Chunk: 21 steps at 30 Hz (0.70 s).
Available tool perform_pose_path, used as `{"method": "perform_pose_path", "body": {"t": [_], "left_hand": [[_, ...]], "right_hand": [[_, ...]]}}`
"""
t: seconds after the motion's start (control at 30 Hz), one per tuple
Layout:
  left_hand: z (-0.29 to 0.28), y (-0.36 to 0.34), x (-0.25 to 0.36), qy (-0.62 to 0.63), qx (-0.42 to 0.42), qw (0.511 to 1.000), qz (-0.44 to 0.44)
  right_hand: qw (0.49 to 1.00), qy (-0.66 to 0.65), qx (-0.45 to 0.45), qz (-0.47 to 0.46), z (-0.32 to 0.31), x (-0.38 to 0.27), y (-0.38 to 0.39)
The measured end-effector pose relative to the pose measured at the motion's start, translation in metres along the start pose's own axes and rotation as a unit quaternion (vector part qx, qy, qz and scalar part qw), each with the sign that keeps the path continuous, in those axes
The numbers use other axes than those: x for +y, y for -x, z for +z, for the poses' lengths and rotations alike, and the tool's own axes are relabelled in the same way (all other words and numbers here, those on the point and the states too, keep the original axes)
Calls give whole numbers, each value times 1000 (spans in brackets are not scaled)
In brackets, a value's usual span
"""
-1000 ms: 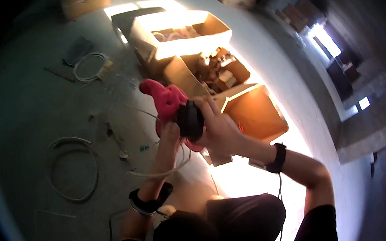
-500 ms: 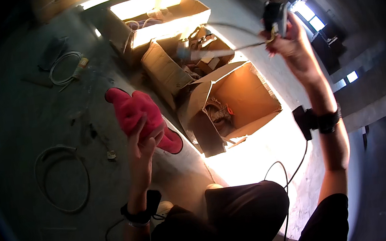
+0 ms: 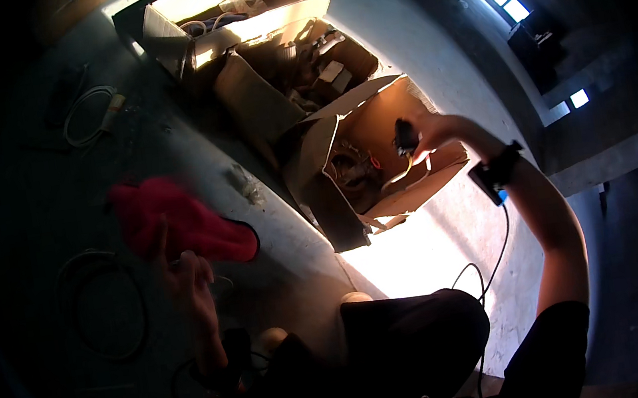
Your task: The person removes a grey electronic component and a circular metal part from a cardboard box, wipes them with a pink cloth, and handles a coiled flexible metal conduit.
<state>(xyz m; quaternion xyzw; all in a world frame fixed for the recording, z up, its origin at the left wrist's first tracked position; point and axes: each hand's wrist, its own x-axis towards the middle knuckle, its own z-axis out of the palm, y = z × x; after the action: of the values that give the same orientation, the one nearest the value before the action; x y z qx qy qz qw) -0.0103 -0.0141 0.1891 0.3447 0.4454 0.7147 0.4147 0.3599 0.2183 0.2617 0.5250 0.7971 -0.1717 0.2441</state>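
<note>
My left hand (image 3: 187, 271) holds a crumpled red cloth (image 3: 189, 226) with a dark edge at the left; its index finger lies along the cloth and the thumb side is in shadow. At the right, my right hand (image 3: 433, 136) grips a small black object (image 3: 406, 136), too blurred to name, with a thin yellowish piece hanging below it. Both are over the opening of the nearest cardboard box (image 3: 331, 197). Inside that box lies a coil (image 3: 349, 169) of brownish cable beside a small red piece.
Behind stand a second open box (image 3: 249, 95) of mixed parts and a sunlit box (image 3: 240, 29) with cables. Coiled pale cable (image 3: 87, 117) and a hose loop (image 3: 142, 303) lie on the floor at left. Wrist-worn black devices (image 3: 487, 179) trail a thin cable.
My right hand has swung left and down from the upper right to above the nearest box, still holding the black object. My left hand and the red cloth have shifted left.
</note>
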Motion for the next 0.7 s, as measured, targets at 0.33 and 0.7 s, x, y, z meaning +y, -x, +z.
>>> {"method": "perform_pose_path", "body": {"t": [0.33, 0.7], "left_hand": [[-11, 4, -10, 33, 29, 999, -32], [-9, 4, -22, 22, 53, 997, -46]], "right_hand": [[964, 40, -236, 117, 85, -22, -25], [976, -129, -165, 66, 37, 6, -26]]}}
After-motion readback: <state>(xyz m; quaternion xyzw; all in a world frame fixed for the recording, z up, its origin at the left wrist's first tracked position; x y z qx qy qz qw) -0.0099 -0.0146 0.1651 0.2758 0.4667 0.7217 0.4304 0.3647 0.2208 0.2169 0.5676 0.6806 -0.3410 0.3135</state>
